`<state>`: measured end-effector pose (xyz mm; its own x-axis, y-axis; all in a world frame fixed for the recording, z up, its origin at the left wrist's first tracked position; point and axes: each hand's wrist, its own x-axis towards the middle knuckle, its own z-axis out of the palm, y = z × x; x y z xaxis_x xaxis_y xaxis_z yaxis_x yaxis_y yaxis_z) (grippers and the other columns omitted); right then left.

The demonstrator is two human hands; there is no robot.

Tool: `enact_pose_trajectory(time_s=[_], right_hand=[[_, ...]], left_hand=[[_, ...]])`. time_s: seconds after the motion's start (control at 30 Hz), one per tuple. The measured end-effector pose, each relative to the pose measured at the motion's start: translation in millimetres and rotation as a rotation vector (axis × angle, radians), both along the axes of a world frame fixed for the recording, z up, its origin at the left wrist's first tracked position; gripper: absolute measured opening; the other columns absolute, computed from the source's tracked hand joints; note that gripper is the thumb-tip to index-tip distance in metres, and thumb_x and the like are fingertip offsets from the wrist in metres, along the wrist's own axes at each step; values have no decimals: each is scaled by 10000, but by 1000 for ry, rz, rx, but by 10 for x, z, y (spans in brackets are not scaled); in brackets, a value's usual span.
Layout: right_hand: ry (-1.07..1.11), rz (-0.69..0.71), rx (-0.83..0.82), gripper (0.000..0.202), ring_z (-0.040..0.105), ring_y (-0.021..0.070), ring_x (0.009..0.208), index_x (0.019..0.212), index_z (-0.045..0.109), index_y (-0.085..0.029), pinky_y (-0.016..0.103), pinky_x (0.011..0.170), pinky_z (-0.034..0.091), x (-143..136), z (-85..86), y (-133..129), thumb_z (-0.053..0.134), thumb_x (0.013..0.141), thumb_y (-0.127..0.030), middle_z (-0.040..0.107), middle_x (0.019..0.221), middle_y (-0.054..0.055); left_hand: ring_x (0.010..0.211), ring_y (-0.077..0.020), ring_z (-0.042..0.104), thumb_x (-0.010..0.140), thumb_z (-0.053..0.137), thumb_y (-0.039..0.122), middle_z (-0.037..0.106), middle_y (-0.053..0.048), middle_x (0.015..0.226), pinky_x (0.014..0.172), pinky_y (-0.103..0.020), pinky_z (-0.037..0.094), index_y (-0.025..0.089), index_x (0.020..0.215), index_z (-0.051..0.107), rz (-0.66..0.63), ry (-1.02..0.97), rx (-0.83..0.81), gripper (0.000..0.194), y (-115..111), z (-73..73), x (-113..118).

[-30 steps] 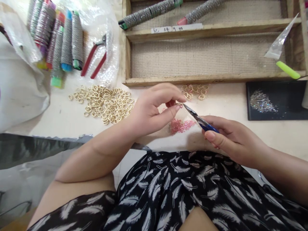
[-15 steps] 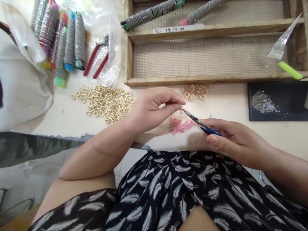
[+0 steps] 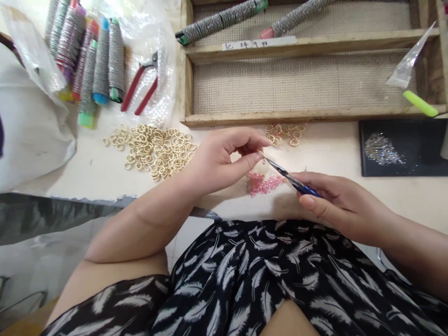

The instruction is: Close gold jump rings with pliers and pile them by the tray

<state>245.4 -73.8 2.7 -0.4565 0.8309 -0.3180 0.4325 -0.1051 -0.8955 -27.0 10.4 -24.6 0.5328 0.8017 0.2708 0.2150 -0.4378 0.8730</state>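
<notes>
Between thumb and forefinger, my left hand pinches a small gold ring, with a tiny pink piece hanging at its lower edge. My right hand is closed round blue-handled pliers. The plier tips reach the ring's right side; whether they grip it I cannot tell. Below lies a small heap of pink beads on the table. Left of my left hand spreads a large pile of gold rings. Beyond my fingers, several rings with pink bits lie by the tray.
A wooden mesh tray spans the back, holding wire-wrapped rods. More wrapped rods and red-handled cutters lie on plastic at the left. A black board with glittering bits sits at the right, near a yellow-green tool.
The ring has turned slightly in my left fingers, and more of it shows, with the pink piece clearer. The plier tips have shifted only a little.
</notes>
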Motion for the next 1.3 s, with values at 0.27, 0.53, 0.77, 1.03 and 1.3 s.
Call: enact_pose_trajectory(time_s=[0.27,0.53,0.77,1.03,1.3], right_hand=[[35,-83,-57,495,790,255,986,1371,752,-244,368,884,643,-9,4,-1,650,1039,-597,842,1153,72],[12,-113,-32,526,747,210,814,1358,730,-206,346,789,633,-31,-12,7,648,1035,-612,822,1031,66],[-87,-96,17,586,775,346,1137,1354,740,-237,513,1034,611,-40,-14,25,622,1003,-691,818,1295,119],[-102,-102,-10,628,746,381,1243,1378,731,-219,579,1110,572,-64,-14,15,623,990,-701,790,1380,147],[-84,-86,24,561,764,358,1199,1390,725,-255,543,1076,602,-52,-37,3,608,1026,-666,800,1353,118]], left_hand=[[742,-127,648,964,643,181,742,-26,904,664,-295,550,213,952,662,141,132,277,39,-11,50,10],[618,-138,580,967,660,308,649,0,729,586,-300,483,191,905,667,120,305,455,133,-127,51,91],[733,-195,713,1038,514,250,769,-75,821,683,-329,569,161,914,738,128,454,556,271,-196,36,155],[722,-198,696,1039,484,274,766,-72,819,676,-334,553,172,891,720,155,506,531,297,-223,57,167],[690,-183,649,1025,527,280,720,-43,769,643,-324,506,196,914,713,176,451,507,232,-209,54,151]])
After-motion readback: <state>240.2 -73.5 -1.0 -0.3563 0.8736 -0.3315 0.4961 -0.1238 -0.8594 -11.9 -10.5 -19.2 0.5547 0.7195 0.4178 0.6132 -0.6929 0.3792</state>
